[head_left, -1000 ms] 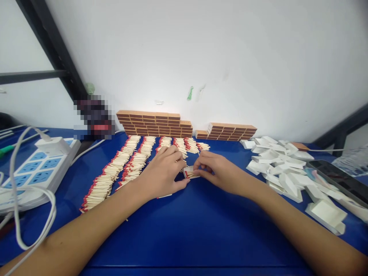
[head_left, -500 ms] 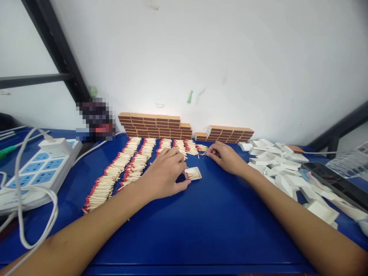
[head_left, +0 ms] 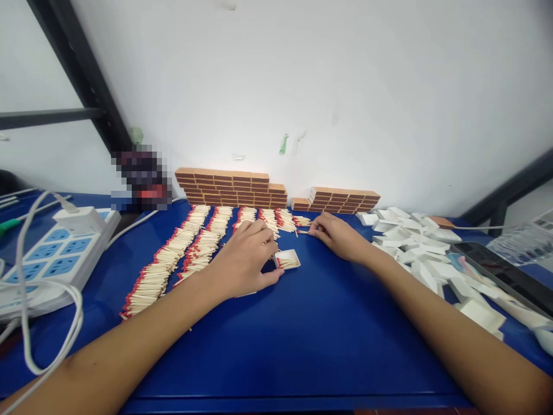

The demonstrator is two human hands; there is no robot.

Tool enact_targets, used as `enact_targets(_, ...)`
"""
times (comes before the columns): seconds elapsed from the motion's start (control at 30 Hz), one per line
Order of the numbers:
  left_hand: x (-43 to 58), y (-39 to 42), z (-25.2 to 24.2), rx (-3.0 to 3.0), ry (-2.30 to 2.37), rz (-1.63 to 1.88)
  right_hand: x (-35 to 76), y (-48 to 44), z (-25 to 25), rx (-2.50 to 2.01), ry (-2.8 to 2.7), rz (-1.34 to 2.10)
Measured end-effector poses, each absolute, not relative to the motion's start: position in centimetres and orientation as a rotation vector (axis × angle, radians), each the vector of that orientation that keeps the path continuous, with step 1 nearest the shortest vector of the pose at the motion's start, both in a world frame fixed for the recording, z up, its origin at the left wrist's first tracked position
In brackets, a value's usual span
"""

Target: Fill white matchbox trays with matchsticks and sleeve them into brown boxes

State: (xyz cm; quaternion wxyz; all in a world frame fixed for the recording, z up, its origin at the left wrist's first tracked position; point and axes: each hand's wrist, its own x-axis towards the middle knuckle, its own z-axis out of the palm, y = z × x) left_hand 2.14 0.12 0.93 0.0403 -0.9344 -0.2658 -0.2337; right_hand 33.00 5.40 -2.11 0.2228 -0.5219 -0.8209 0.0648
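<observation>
A small white matchbox tray (head_left: 295,256) with some red-tipped matches in it sits on the blue table. My left hand (head_left: 248,253) is curled at the tray's left side, thumb at the near corner, gripping it; the other fingertips are partly hidden. To the right, my right hand (head_left: 332,233) pinches a matchstick (head_left: 304,232) between thumb and finger, its red head pointing left. A short pile of matches (head_left: 301,221) lies just beyond those fingertips. Longer rows of matches (head_left: 158,271) stretch behind and left of my left hand.
Brown matchboxes (head_left: 228,187) are stacked against the wall, with a lower stack (head_left: 343,199) to the right. White empty trays (head_left: 400,236) heap up at right, beside a phone (head_left: 501,276). A power strip (head_left: 60,259) and white cables lie at left.
The view has shifted slightly, moving everything a little left. The matchstick in my right hand now shows more clearly, lying level. My left hand stays at the tray.
</observation>
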Motion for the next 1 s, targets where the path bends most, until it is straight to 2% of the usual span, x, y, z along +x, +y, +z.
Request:
enact_targets(0.43,2.2,0.3,0.7,-2.846,-0.813,-0.739,27.2,-0.6,1.4,-1.160,-2.461,0.428)
enact_targets(0.67,2.3,0.1,0.6,-2.854,-0.795,-0.726,31.2,4.3,-1.1,-1.462,-2.112,0.082)
enact_targets(1.0,2.2,0.1,0.9,-2.854,-0.808,-0.710,32.9,6.0,-2.6,-1.479,-2.210,0.086)
